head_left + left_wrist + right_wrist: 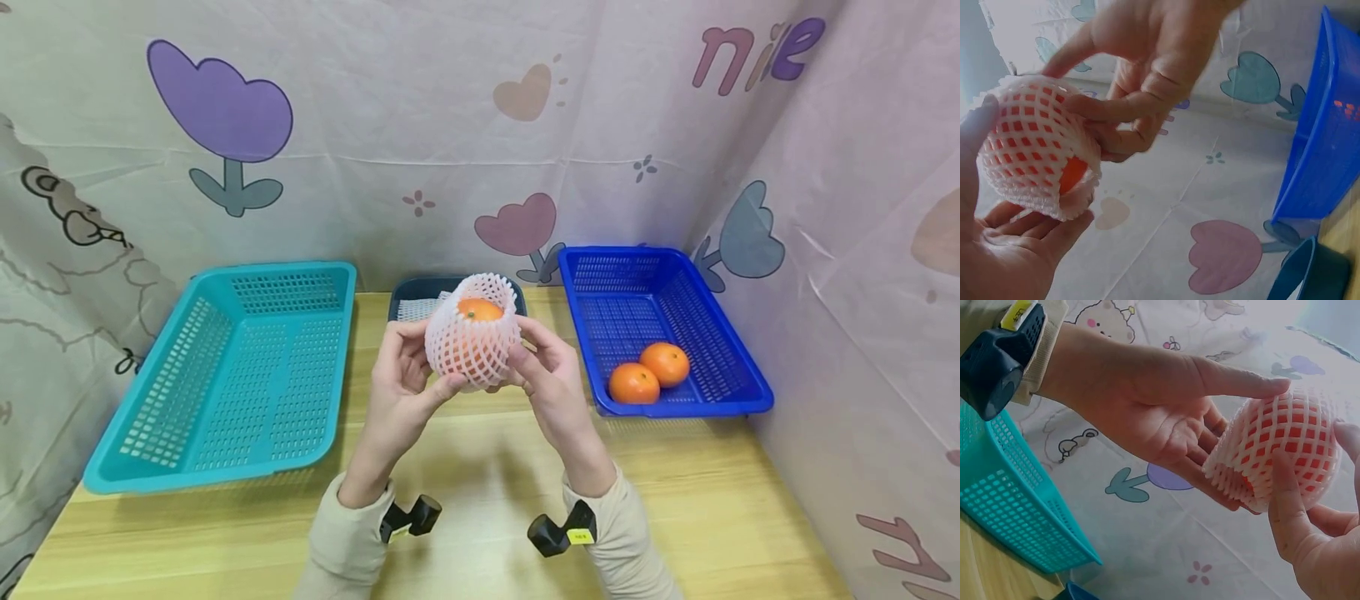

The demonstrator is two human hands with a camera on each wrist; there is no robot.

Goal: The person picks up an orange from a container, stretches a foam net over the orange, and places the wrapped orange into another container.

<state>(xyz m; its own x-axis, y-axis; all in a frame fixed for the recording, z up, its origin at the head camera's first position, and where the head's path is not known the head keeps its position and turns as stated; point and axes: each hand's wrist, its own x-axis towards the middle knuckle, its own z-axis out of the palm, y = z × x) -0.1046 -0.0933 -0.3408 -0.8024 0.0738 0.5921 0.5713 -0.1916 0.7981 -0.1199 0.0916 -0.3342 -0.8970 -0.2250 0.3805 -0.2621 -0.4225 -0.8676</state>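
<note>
A white foam net sleeve (459,354) wraps an orange mandarin (481,310), which shows its stem end through the sleeve's open top. My left hand (397,396) holds the net-covered fruit from the left, thumb low on its near side. From the other side my right hand (557,387) grips it, the thumb pressed on the mesh. Both hands keep it raised above the table. In the left wrist view, the sleeve (1032,137) shows bare peel at one gap; the right wrist view shows fingers of both hands around the sleeve (1288,440).
A turquoise basket (258,375) stands on the left of the wooden table (465,500). On the right, a blue basket (701,408) holds two mandarins (634,384). Behind the hands, a small dark bin (405,287) contains white foam netting (420,309). A patterned curtain (375,100) hangs behind.
</note>
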